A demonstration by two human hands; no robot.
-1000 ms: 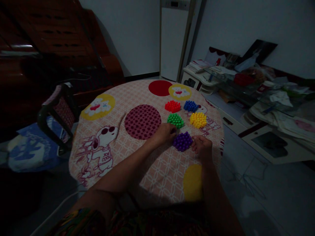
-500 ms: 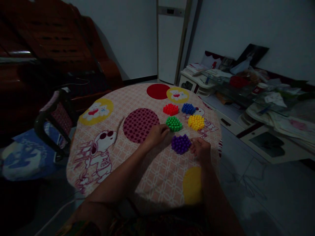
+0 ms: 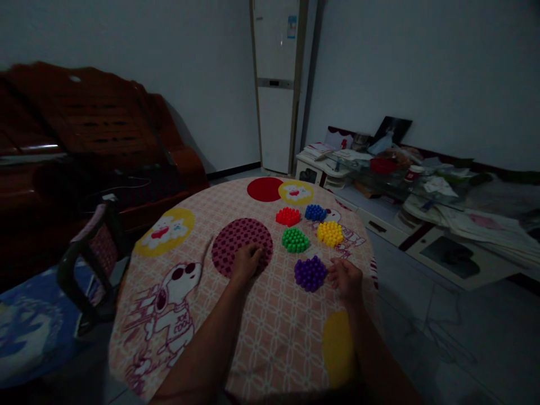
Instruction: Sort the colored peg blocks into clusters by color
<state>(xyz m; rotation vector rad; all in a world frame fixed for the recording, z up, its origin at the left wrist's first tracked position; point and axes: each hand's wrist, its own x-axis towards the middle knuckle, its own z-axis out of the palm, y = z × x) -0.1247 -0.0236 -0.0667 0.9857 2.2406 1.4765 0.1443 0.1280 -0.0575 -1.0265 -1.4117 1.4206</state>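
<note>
On the cloth-covered counter (image 3: 278, 349), the purple cluster (image 3: 310, 274) sits just beside the right hand (image 3: 346, 278), whose fingers curl — whether pinching anything, I cannot tell. Over the maroon checked circle (image 3: 225, 242), the left hand (image 3: 247, 262) bunches its fingers — any grip hidden.

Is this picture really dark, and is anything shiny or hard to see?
Head view: dim overall, lower corners dark; same head view: pale glint on the wooden bench; head view again: yellow pile looks bright, purple pile darker, left hand rather murky.

Pale wall (image 3: 211, 84), wooden settee (image 3: 93, 121)
</note>
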